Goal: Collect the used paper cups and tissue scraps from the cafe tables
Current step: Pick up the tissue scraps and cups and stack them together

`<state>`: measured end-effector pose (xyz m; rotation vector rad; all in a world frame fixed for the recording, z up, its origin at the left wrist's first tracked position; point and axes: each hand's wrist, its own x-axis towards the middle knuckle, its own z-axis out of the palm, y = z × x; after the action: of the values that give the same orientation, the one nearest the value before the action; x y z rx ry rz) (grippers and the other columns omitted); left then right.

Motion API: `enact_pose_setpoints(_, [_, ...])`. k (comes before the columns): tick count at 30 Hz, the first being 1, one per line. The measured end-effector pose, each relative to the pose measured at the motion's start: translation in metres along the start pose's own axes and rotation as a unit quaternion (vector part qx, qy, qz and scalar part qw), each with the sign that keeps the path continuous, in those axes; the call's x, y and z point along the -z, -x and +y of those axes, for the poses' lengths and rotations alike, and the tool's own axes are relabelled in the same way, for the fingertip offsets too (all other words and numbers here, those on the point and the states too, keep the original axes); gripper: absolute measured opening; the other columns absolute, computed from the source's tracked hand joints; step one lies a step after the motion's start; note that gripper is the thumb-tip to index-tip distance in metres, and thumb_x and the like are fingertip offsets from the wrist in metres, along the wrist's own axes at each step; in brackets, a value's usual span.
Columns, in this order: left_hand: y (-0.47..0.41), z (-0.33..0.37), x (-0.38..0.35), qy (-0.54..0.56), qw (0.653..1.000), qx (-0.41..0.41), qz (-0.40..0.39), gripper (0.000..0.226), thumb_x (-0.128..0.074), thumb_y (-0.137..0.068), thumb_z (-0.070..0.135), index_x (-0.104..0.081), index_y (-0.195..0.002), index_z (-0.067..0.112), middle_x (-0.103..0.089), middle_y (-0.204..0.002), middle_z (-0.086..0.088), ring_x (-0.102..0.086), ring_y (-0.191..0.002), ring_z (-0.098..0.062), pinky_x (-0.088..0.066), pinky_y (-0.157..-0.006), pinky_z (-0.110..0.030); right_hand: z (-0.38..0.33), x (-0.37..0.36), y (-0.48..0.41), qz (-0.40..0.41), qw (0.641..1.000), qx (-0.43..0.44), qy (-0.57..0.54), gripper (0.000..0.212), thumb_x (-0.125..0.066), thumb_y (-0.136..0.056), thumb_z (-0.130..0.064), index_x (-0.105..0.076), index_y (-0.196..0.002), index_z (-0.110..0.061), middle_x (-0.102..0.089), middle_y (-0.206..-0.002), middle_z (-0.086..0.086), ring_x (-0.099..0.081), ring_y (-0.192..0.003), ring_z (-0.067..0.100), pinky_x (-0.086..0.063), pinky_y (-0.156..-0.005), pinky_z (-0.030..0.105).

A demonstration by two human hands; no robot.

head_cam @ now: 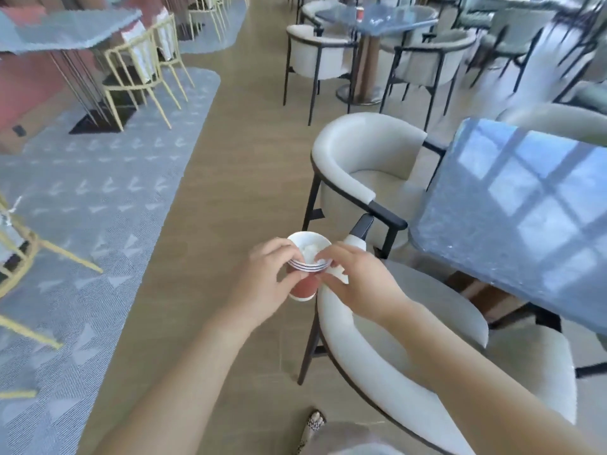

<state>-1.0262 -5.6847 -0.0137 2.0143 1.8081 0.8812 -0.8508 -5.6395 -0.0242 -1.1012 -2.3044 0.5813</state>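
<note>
Beside the white chair [361, 359], stacked paper cups [303, 285] are gripped by the left hand [262, 274], tissue [310, 250] pinched by the right hand [359, 282].

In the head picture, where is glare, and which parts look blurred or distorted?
Head view: window panes glare on the near table; the upper right corner is smeared with motion blur; the upper left table has jagged, blocky edges; the cup stack, the tissue, the left hand and the right hand look fairly sharp.
</note>
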Motion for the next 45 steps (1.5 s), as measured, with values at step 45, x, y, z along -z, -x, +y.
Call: enact_pose_setpoints(45, [-0.338,-0.367,0.144,0.092,0.995,0.024,-0.034,0.020,-0.075,-0.073,0.026,-0.060,-0.086,0.029,-0.049,-0.115,0.020,-0.052,-0.099,0.002,-0.047,-0.086,-0.027,0.001,-0.169,-0.468,0.018,0.999,-0.024,-0.023,0.022,-0.070,-0.079,-0.013,-0.066,-0.100,-0.018,-0.063,-0.100,-0.010,-0.058,-0.085,0.009,-0.046,-0.068,0.022])
